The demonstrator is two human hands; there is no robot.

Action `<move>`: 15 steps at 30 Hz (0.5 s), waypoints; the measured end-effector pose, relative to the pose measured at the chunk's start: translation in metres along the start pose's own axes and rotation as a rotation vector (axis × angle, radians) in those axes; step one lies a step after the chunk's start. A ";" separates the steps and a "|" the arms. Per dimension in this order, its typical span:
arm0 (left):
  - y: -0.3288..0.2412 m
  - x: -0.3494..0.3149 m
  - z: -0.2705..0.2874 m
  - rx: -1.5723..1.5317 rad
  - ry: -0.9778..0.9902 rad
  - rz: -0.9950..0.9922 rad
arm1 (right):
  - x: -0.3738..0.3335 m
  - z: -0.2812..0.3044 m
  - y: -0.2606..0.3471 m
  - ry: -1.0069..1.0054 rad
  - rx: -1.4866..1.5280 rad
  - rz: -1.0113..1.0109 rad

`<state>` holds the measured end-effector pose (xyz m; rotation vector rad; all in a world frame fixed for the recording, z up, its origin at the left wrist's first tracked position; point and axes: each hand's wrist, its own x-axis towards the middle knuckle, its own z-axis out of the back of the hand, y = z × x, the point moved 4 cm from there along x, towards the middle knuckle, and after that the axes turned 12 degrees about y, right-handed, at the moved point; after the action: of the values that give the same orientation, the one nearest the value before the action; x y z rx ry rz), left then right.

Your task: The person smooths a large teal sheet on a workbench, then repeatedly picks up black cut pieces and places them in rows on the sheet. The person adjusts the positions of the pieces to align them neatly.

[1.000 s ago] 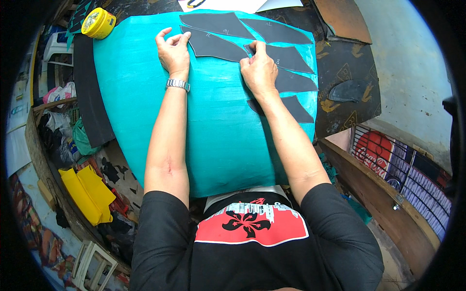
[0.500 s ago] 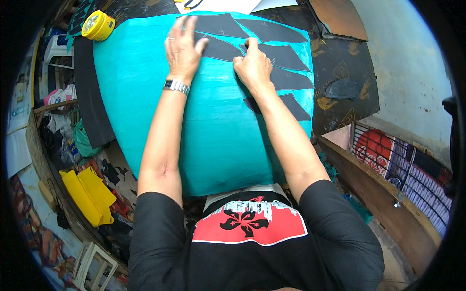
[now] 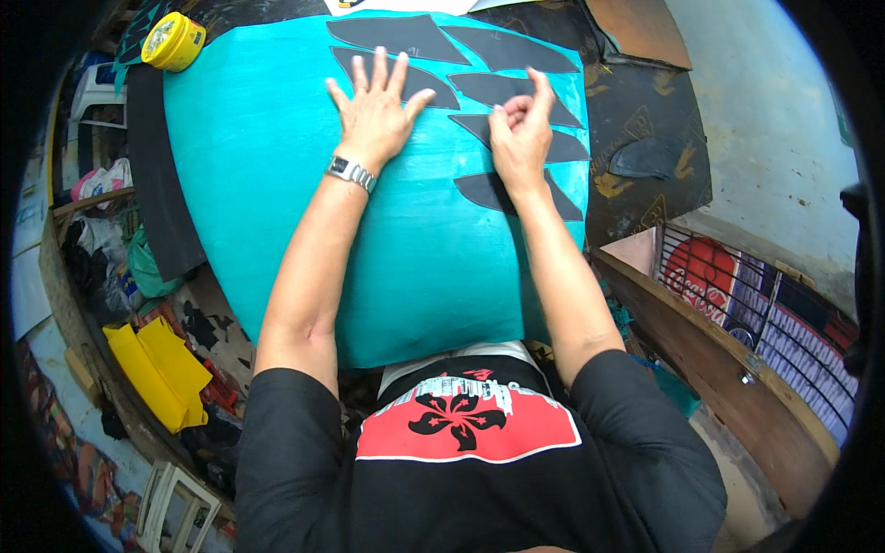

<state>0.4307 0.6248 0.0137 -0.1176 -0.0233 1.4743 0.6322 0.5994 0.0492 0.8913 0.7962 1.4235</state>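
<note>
At upper centre of frame, left hand (image 3: 376,126) spread over dark cut piece (image 3: 427,79) on teal sheet (image 3: 267,184); right hand (image 3: 523,140) half-curled, cannot tell if pinching, over neighbouring pieces (image 3: 487,89). Sideways drag from either hand could skew layout.

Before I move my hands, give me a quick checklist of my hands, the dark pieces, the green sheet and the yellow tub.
1. Left hand spread over the second-row left piece: ok; whether it presses down, cannot tell.
2. Right hand empty: cannot tell; curled fingers hide the grip.
3. Top left piece and top right piece uncovered by hands: ok.
4. Lowest piece fully visible: not ok; the right wrist crosses it.
5. Yellow tub away from both hands, near the green sheet's upper left corner: ok.
</note>
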 end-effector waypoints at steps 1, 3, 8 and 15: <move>-0.012 -0.007 0.002 -0.066 -0.020 -0.135 | -0.010 0.006 -0.008 -0.043 0.069 0.010; -0.035 -0.026 -0.001 -0.196 0.033 -0.330 | -0.023 0.014 -0.020 -0.091 0.080 0.090; -0.048 -0.031 -0.005 -0.192 -0.004 -0.333 | -0.022 0.011 -0.038 -0.091 0.159 0.109; -0.058 -0.010 -0.004 -0.053 0.116 -0.177 | -0.025 0.079 -0.038 -0.228 0.262 0.112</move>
<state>0.4879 0.6088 0.0158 -0.2382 0.0208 1.2883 0.7195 0.5735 0.0511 1.2929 0.7792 1.3025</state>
